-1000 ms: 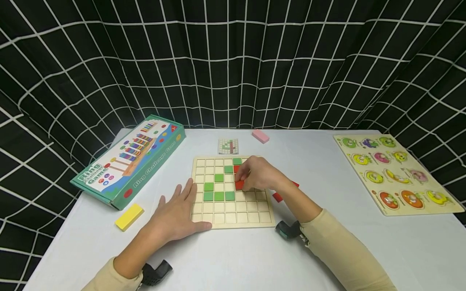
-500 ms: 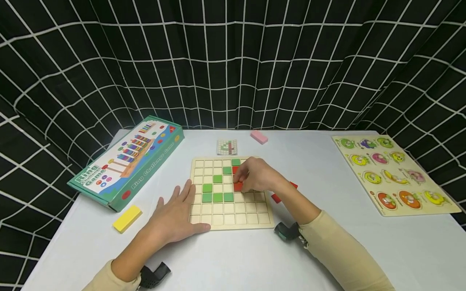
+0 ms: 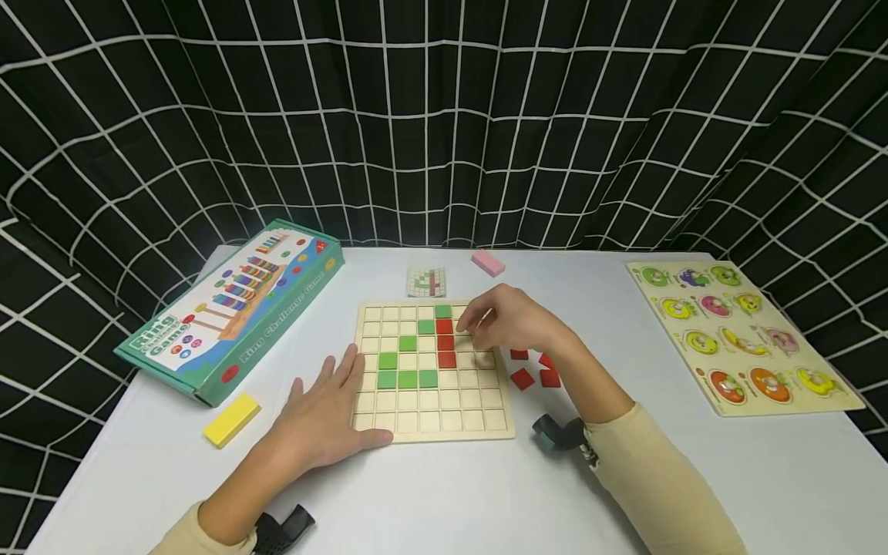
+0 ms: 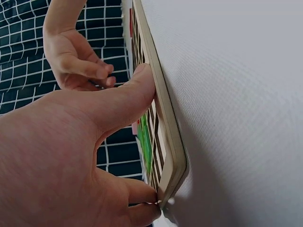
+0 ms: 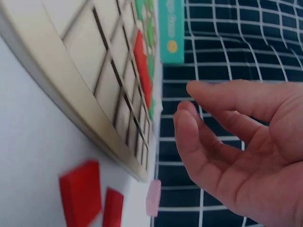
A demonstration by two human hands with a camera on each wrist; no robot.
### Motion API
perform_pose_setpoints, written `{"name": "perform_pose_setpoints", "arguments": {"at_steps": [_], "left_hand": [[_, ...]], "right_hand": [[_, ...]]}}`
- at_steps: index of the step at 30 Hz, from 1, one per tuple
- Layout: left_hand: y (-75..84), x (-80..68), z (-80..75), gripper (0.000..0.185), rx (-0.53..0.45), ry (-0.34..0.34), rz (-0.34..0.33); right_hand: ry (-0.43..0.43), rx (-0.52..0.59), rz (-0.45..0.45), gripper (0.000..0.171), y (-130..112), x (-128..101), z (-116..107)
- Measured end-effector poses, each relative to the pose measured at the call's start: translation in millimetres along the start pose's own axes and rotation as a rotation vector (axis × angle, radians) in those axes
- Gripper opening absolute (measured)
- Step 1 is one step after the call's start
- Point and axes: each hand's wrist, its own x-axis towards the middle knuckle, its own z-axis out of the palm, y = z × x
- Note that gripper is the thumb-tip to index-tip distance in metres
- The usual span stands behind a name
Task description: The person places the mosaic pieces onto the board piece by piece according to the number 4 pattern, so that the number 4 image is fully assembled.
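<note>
A wooden grid board (image 3: pixel 433 441) lies on the white table. Three red square tiles (image 3: pixel 446 343) stand in a column in its cells, and several green tiles (image 3: pixel 408 378) fill cells to their left and above. My left hand (image 3: pixel 315 420) is spread along the board's left side; its thumb (image 4: pixel 135 92) rests on the near edge and the fingertips touch the left rim. Over the right part of the grid hovers my right hand (image 3: pixel 516 320). Nothing shows between its loosely bent fingers in the right wrist view. Loose red tiles (image 3: pixel 523 378) lie just right of the board.
Behind the board lies a small pattern card (image 3: pixel 426 282) with a pink block (image 3: pixel 489 263) beside it. A green game box (image 3: pixel 236 308) and a yellow block (image 3: pixel 232 420) are on the left. A fruit puzzle board (image 3: pixel 742 335) occupies the right side.
My right hand has let go of the red tile in the column and moved up and right, uncovering all the red tiles there and the loose ones. The left hand keeps its place on the board.
</note>
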Motion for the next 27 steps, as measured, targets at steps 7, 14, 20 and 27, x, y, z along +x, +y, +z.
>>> {"name": "perform_pose_setpoints", "arguments": {"at_steps": [7,14,20,27], "left_hand": [[-0.9,-0.1,1.2,0.118,-0.001,0.006,-0.011],[-3.0,2.2,-0.4,0.119,0.01,0.009,-0.003],[-3.9,1.3,-0.2,0.119,0.019,0.003,0.004],[-1.7,-1.9,-0.4,0.118,0.003,0.008,0.009]], "right_hand": [[-0.015,-0.008,-0.01,0.021,17,-4,-21],[-0.085,0.02,0.017,0.021,44,-2,-34],[-0.14,0.021,0.071,0.027,57,-5,-34],[-0.167,-0.001,0.08,0.032,61,-6,-34]]}}
